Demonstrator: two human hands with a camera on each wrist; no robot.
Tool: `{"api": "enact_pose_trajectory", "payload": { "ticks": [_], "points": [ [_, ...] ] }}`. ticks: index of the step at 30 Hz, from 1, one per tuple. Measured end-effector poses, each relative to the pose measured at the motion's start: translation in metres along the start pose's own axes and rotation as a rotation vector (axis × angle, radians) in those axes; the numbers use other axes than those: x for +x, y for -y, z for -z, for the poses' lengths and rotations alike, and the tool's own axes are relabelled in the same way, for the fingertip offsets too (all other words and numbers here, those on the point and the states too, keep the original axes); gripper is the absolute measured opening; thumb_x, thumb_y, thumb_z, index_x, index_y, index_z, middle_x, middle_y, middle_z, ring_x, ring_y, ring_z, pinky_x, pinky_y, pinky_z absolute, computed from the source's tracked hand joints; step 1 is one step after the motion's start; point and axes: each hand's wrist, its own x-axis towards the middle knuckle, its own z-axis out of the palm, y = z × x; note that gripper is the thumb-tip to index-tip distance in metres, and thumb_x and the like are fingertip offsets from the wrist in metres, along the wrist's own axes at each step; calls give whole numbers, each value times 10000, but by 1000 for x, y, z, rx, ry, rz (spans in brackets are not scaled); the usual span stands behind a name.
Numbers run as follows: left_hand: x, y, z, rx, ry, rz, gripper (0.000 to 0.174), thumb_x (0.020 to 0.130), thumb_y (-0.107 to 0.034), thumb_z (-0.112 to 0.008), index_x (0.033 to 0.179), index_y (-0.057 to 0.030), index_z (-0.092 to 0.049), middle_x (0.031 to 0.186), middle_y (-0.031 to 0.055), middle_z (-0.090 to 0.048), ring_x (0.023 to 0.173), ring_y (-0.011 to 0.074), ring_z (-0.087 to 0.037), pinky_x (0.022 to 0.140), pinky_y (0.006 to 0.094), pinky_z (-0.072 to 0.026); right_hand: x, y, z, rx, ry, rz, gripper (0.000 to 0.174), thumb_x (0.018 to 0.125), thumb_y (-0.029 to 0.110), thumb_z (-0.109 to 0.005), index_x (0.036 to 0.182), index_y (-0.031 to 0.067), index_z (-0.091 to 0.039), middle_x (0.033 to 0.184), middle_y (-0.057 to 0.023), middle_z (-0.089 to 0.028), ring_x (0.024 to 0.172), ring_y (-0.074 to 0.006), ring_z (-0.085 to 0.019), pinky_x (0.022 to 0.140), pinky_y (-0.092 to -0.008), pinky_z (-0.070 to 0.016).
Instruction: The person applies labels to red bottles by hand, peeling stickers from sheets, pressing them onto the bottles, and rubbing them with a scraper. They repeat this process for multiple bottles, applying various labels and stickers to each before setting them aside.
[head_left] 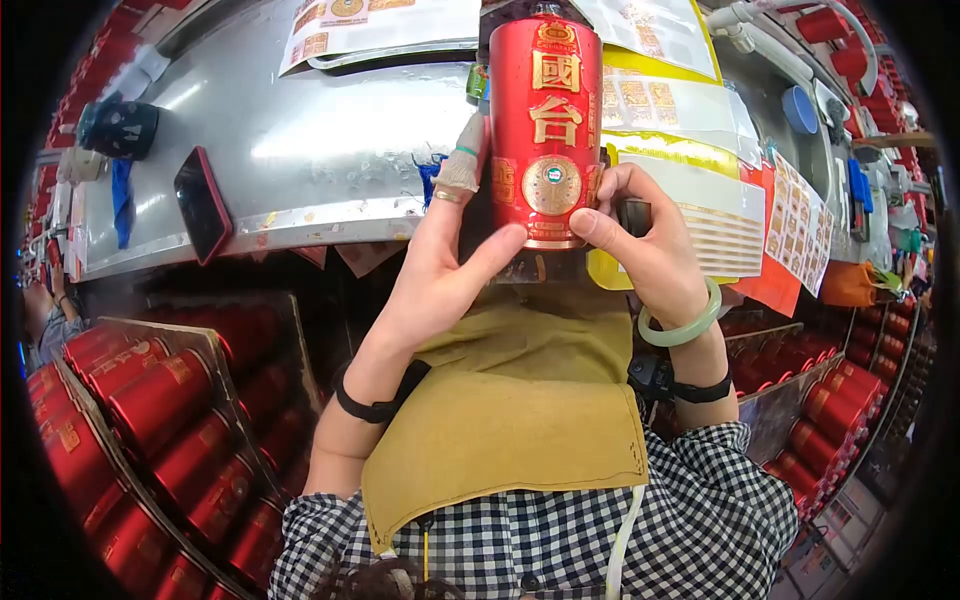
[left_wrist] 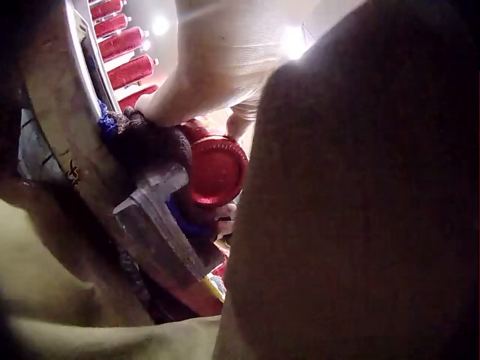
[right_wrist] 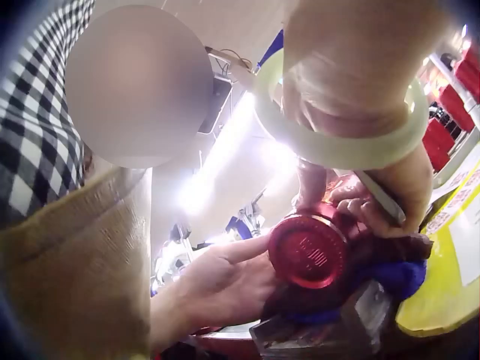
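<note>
A red canister (head_left: 547,130) with gold characters lies at the table's near edge, its base toward the body. My left hand (head_left: 440,265) holds its left side, thumb by the base rim, one finger straight along the side with a wrapped tip; the other fingers are hidden underneath. On the lower right, my right hand (head_left: 655,240) grips it with thumb and bent fingers. The round red base (left_wrist: 219,171) shows in the left wrist view. From the right wrist, the left hand (right_wrist: 217,289) reaches under the canister (right_wrist: 307,251), and the right hand (right_wrist: 390,202) is above.
A phone (head_left: 203,205) lies on the metal table (head_left: 320,130) at left, near a dark cup (head_left: 118,130). Printed sheets (head_left: 800,215) and a yellow tray (head_left: 610,270) are at right. Crates of red canisters (head_left: 165,400) stand below on both sides.
</note>
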Motion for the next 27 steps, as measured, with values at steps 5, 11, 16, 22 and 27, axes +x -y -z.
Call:
{"api": "enact_pose_trajectory", "payload": {
  "ticks": [5, 11, 16, 22, 27],
  "points": [
    [-7, -4, 5, -277, -28, 71, 768, 1047, -110, -595, 1676, -6, -167, 1739, 168, -217, 1615, 255, -180, 1292, 401, -166, 0, 5, -1, 31, -12, 3, 205, 958, 159, -783, 998, 67, -604, 899, 65, -589, 811, -21, -516, 717, -208, -423],
    [-1, 0, -10, 87, -43, 6, 783, 1038, -137, -645, 1666, 8, -202, 1701, 159, -294, 1564, 241, -279, 1266, 380, -207, -1, 7, 4, 4, -9, -40, 169, 1023, 203, -708, 994, 51, -640, 908, 52, -605, 855, -28, -522, 776, -220, -438],
    [-5, -2, -9, 43, -92, -67, 858, 949, -130, -760, 1641, 16, -275, 1676, 179, -343, 1530, 270, -353, 1249, 409, -277, 1, 1, 6, -1, -8, -26, 180, 1051, 216, -666, 1049, 37, -657, 939, 51, -617, 912, -41, -529, 827, -233, -448],
    [-13, 2, -18, 790, -182, -477, 705, 775, -49, -893, 1422, 0, -618, 1520, 197, -541, 1376, 344, -550, 1125, 425, -471, 0, -2, 9, 127, 10, -26, 193, 1067, 220, -637, 1079, 30, -667, 987, 35, -640, 952, -50, -541, 865, -241, -457],
    [-2, 17, -20, 866, -382, -745, 430, 732, -19, -901, 1135, -6, -753, 1194, 116, -752, 1094, 334, -721, 866, 394, -612, -1, -5, 10, 30, -4, 37, 200, 1044, 215, -671, 1062, 16, -658, 970, 16, -647, 918, -60, -560, 844, -247, -469]
  ]
}}
